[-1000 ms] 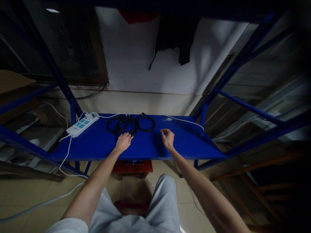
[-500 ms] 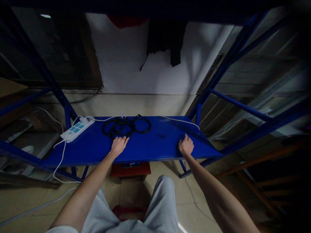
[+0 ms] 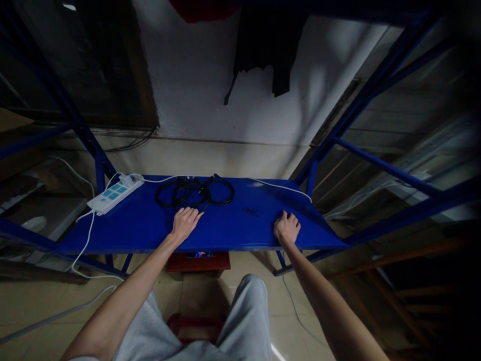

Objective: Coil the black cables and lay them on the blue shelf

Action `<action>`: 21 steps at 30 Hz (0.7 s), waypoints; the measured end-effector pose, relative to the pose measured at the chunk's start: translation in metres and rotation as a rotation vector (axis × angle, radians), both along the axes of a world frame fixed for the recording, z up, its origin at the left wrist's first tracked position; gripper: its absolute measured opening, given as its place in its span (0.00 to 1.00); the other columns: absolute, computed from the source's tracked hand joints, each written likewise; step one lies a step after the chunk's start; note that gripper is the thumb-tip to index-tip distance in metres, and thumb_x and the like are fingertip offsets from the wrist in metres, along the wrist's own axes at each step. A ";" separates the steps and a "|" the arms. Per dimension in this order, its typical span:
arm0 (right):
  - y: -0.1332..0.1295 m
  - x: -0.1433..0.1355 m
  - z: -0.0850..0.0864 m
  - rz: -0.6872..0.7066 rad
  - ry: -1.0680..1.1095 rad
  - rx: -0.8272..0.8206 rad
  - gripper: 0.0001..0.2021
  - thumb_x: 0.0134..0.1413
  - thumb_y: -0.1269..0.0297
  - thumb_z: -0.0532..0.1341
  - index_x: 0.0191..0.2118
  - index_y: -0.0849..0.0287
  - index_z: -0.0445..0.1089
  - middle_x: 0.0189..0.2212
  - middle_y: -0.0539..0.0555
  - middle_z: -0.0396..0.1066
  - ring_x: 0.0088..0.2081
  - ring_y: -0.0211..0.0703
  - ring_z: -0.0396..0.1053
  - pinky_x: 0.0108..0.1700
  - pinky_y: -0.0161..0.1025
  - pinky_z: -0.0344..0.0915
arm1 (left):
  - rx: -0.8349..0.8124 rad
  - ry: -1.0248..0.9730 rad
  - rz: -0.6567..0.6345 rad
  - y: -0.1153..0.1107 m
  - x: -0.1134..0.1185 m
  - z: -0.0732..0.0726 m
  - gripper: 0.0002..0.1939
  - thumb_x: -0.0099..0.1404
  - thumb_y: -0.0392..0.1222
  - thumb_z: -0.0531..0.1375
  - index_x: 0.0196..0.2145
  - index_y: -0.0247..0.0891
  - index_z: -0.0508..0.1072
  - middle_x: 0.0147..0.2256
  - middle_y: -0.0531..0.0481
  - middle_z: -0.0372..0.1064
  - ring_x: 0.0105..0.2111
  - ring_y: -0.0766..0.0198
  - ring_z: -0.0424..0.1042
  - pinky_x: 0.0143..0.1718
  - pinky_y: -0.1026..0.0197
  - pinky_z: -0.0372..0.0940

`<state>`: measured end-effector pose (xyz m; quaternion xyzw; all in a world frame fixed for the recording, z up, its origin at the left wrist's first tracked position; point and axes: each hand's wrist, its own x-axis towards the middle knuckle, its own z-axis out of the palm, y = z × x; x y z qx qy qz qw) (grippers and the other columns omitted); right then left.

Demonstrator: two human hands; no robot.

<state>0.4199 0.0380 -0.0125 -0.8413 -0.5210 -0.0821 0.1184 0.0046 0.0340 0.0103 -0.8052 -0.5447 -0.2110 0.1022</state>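
Several loops of black cable (image 3: 221, 203) lie at the back middle of the blue shelf (image 3: 233, 230). Just in front of them is my left hand (image 3: 184, 223), its fingers curled together; a thin tip shows by the index finger, too small to name. Farther right, my right hand (image 3: 287, 228) rests near the shelf's front edge with fingers bent inward, and whatever is under them is hidden. Between the hands sits a small patch of thin black strands or marks (image 3: 251, 211).
A white power strip (image 3: 114, 195) with blue socket faces and a plugged-in adapter lies at the shelf's left. A white cord (image 3: 280, 186) runs along the back edge. Blue frame posts rise on both sides. Below is a red stool (image 3: 221, 261) with a lit screen on it.
My left hand has drawn slightly back from the cable loops, and a thin tip now shows at its fingers. My right hand stays in about the same place. The view has shifted a little.
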 end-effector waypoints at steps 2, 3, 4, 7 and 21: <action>0.000 -0.001 0.000 -0.003 -0.002 0.003 0.24 0.68 0.65 0.46 0.64 0.65 0.63 0.56 0.70 0.65 0.59 0.61 0.61 0.60 0.54 0.53 | 0.042 -0.027 0.016 0.003 0.001 0.006 0.24 0.78 0.50 0.45 0.30 0.40 0.71 0.30 0.45 0.73 0.35 0.58 0.70 0.41 0.55 0.58; 0.000 -0.001 0.000 -0.004 -0.005 0.004 0.24 0.68 0.65 0.46 0.64 0.65 0.64 0.56 0.70 0.65 0.59 0.61 0.61 0.60 0.54 0.53 | 0.065 -0.041 0.022 0.004 0.001 0.009 0.24 0.78 0.50 0.45 0.30 0.40 0.71 0.30 0.45 0.73 0.35 0.58 0.70 0.41 0.55 0.58; 0.000 -0.001 0.000 -0.004 -0.010 0.005 0.24 0.68 0.65 0.46 0.63 0.65 0.64 0.56 0.70 0.65 0.59 0.61 0.61 0.60 0.54 0.53 | 0.087 -0.055 0.026 0.006 0.002 0.011 0.23 0.78 0.50 0.45 0.30 0.40 0.71 0.30 0.45 0.73 0.35 0.58 0.70 0.41 0.55 0.58; 0.001 -0.001 0.000 -0.010 -0.020 -0.003 0.23 0.68 0.65 0.46 0.62 0.65 0.64 0.56 0.70 0.65 0.59 0.60 0.61 0.60 0.53 0.54 | 0.136 -0.081 0.010 0.007 0.005 0.014 0.22 0.78 0.49 0.48 0.30 0.40 0.71 0.30 0.45 0.73 0.35 0.58 0.70 0.40 0.55 0.57; -0.003 -0.003 0.004 -0.008 -0.006 -0.010 0.23 0.68 0.64 0.46 0.62 0.65 0.65 0.55 0.69 0.65 0.59 0.61 0.61 0.59 0.54 0.55 | -0.117 -0.103 -0.134 -0.029 0.003 -0.006 0.23 0.75 0.57 0.50 0.56 0.39 0.70 0.50 0.41 0.73 0.50 0.52 0.69 0.49 0.52 0.64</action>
